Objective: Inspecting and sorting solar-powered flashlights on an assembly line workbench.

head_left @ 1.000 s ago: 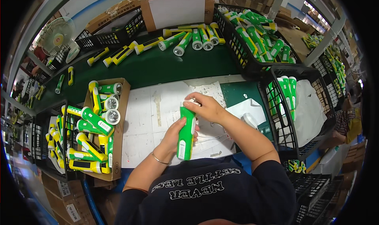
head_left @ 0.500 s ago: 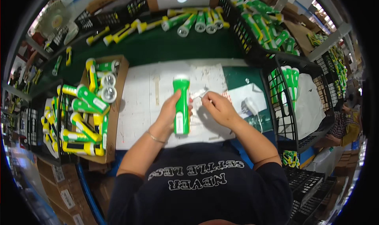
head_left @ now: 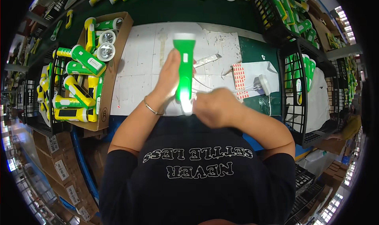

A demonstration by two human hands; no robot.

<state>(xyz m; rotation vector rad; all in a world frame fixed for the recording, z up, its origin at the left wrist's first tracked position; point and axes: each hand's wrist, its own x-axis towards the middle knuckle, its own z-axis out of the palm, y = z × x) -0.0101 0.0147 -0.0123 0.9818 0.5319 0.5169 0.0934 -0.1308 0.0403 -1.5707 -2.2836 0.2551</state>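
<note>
Left hand (head_left: pixel 170 76) wraps the middle of the green torch (head_left: pixel 184 67), fingers closed round its body; I hold it lengthwise over the white work mat (head_left: pixel 138 71), its white head pointing away from me and its lit near end close to my chest. Right hand (head_left: pixel 215 106) is closed at that glowing near end, touching it; motion blur keeps me from telling what, if anything, its fingers pinch.

Surroundings, largest first: green table (head_left: pixel 158 8) beyond the mat; black wire basket (head_left: pixel 294 95) to my right, holding green and white torch parts; cardboard box (head_left: pixel 114 63) to my left, filled with yellow and green torches lying in several directions; white sheet (head_left: pixel 252 69) right of the mat, carrying a strip of red labels (head_left: pixel 239 78) and a small white plug (head_left: pixel 263 84) with thin wires; metal bracelet (head_left: pixel 152 108) on my left wrist.
</note>
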